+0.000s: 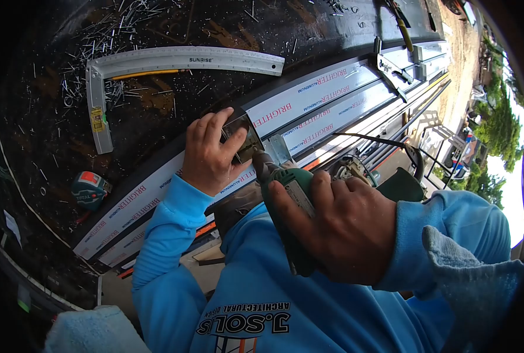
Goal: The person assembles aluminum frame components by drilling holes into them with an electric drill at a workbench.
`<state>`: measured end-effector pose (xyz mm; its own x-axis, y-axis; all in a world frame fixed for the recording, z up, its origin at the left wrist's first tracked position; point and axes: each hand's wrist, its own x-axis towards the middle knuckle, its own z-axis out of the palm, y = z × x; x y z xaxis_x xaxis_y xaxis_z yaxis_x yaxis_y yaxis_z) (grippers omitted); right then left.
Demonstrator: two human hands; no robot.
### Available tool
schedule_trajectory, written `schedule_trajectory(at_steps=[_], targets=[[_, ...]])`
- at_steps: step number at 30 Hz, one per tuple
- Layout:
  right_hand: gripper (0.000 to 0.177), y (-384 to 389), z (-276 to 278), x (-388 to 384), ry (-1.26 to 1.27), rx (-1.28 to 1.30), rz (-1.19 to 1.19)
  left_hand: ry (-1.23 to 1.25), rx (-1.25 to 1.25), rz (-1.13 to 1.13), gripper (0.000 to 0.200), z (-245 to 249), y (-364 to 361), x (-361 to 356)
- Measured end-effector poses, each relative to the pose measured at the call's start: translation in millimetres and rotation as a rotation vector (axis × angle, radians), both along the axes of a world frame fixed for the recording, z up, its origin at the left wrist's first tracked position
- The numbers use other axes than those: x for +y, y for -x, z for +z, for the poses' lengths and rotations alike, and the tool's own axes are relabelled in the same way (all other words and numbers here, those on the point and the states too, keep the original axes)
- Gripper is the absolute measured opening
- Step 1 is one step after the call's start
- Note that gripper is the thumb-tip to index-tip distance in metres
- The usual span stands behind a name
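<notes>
My right hand (pixel 341 226) grips a green power drill (pixel 291 194), its chuck pointing at a small metal bracket (pixel 244 136). My left hand (pixel 210 154) pinches that bracket and presses it against long aluminium profiles (pixel 326 97) wrapped in white film printed "BRIGHTER ALUMINIUM". The profiles lie diagonally along the edge of a dark workbench (pixel 50 135). Both of my arms are in light blue sleeves.
A metal framing square (pixel 179 60) marked "SUNRISE" lies on the bench with a yellow pencil under it. A tape measure (pixel 89 189) sits at the left. Screws and metal shavings litter the bench top. Clamps (pixel 391 69) rest farther along the profiles; trees and ground show at right.
</notes>
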<state>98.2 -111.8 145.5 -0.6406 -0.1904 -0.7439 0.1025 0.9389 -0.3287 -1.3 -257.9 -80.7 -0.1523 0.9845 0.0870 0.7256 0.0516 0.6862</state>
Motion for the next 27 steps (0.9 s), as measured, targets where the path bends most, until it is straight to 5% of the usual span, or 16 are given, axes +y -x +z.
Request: schedule_trajectory(at_steps=[14, 18, 27], targets=[[0.067, 3, -1, 7, 0.059, -0.099, -0.101, -0.014, 0.001, 0.003, 0.055, 0, 0, 1], [0.052, 5, 0, 10, 0.066, -0.037, -0.084, -0.016, 0.001, 0.001, 0.057, -1, 0, 0], [0.083, 32, -15, 35, 0.159, -0.304, -0.258, -0.042, -0.041, 0.009, 0.061, -3, 0, -2]])
